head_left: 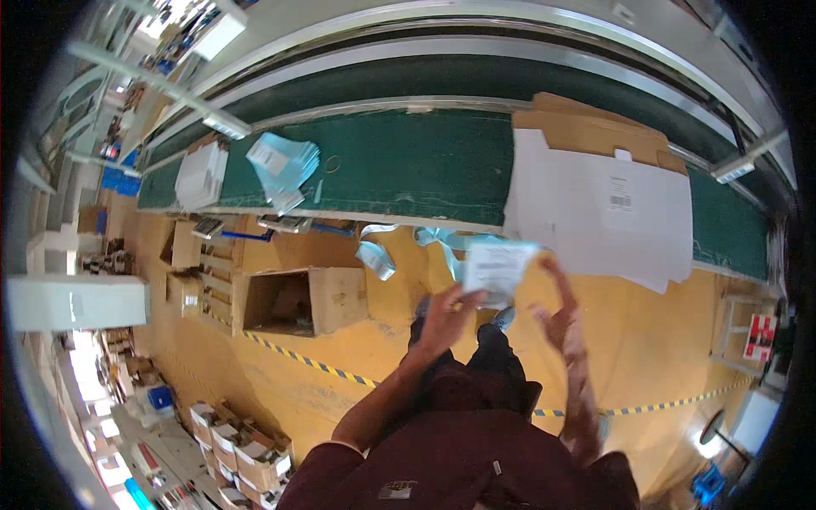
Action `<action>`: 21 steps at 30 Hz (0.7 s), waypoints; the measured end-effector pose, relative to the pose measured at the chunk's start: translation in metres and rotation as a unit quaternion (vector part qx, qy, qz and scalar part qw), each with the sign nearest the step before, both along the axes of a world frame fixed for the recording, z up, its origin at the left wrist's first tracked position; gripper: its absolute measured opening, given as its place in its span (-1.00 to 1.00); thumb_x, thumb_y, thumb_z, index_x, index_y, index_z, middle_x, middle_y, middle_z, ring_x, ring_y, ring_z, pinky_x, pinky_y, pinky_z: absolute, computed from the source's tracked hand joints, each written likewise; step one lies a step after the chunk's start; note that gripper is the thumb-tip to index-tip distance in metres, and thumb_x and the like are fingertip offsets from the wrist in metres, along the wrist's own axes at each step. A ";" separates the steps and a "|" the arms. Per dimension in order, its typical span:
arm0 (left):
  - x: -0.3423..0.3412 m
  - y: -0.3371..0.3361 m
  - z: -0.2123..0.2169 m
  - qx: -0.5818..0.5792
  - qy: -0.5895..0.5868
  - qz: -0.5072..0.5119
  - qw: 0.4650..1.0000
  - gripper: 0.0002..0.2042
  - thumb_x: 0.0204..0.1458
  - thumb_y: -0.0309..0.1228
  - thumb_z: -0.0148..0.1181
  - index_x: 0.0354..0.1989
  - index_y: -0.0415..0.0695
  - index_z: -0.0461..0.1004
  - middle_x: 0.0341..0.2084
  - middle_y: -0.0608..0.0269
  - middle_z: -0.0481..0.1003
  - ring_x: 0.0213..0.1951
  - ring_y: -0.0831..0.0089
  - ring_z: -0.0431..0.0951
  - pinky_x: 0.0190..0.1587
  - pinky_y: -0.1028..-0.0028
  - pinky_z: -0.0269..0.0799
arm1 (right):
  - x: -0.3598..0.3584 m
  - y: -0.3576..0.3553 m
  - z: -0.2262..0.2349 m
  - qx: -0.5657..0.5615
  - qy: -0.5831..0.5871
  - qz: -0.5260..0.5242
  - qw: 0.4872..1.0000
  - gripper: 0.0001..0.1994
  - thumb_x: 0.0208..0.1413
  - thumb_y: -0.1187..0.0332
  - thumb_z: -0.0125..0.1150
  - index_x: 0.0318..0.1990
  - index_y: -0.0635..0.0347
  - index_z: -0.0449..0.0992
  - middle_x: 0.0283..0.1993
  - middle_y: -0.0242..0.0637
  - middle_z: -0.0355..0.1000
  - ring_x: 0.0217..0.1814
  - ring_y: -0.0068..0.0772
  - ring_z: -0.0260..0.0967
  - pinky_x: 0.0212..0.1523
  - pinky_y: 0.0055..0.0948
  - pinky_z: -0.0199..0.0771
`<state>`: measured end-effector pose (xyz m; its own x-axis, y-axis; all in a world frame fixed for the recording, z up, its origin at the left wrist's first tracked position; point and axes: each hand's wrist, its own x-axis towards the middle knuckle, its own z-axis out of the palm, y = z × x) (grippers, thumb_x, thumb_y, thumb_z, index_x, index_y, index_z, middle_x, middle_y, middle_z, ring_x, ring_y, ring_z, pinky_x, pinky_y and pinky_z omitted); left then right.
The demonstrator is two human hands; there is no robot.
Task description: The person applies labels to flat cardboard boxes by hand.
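Observation:
My left hand is closed on the lower left edge of a pale blue-and-white printed sheet, holding it in front of the bench edge. My right hand is to the right of the sheet, thumb and fingers apart. One fingertip is close to the sheet's upper right corner; blur hides whether it touches. Pale blue ribbon-like strips hang or lie just behind the sheet, and another curled strip is farther left. On the green bench lies a fanned bundle of pale blue labelled strips.
Flat white-and-brown cardboard sheets overhang the bench's front edge at right. A white stack and a thin ring lie on the bench. An open cardboard box stands on the floor, near yellow-black tape.

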<state>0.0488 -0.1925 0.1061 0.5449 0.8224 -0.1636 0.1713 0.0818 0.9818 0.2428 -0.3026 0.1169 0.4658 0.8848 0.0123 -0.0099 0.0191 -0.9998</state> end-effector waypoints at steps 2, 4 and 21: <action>0.000 -0.015 0.014 -0.041 -0.040 -0.030 0.998 -0.76 0.18 -0.36 0.16 -0.06 -0.22 0.52 -0.29 0.26 0.60 -0.24 0.57 0.52 -0.16 0.44 0.44 | -0.040 -0.008 -0.019 -0.124 -0.125 0.066 0.982 -0.17 -0.21 0.22 0.57 0.25 0.25 0.26 0.25 -0.14 0.31 0.30 -0.20 0.23 0.27 -0.22 0.21; -0.009 -0.019 0.041 -0.042 -0.032 -0.099 0.994 -0.75 0.17 -0.38 0.18 -0.04 -0.21 0.52 -0.24 0.26 0.60 -0.18 0.54 0.55 -0.09 0.43 0.45 | -0.075 -0.022 -0.029 -0.189 -0.058 0.021 0.980 -0.35 -0.14 0.29 0.51 0.14 0.25 0.38 0.11 -0.13 0.43 0.18 -0.22 0.33 0.21 -0.22 0.27; -0.142 -0.003 0.112 0.120 -0.213 -0.220 0.945 -0.79 0.14 -0.45 0.16 -0.08 -0.22 0.52 -0.23 0.06 0.59 -0.14 0.25 0.60 -0.19 0.38 0.51 | -0.232 -0.070 0.064 -0.130 -0.057 -0.206 0.968 -0.84 0.04 0.50 0.29 -0.20 0.31 0.56 -0.27 -0.34 0.52 -0.24 -0.54 0.40 -0.21 -0.51 0.39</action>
<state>-0.0936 -0.1958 0.2179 0.8167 0.4873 0.3092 -0.2771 -0.1388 0.9508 0.0109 -0.3729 0.1812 0.7880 0.6051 -0.1136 0.0566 -0.2550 -0.9653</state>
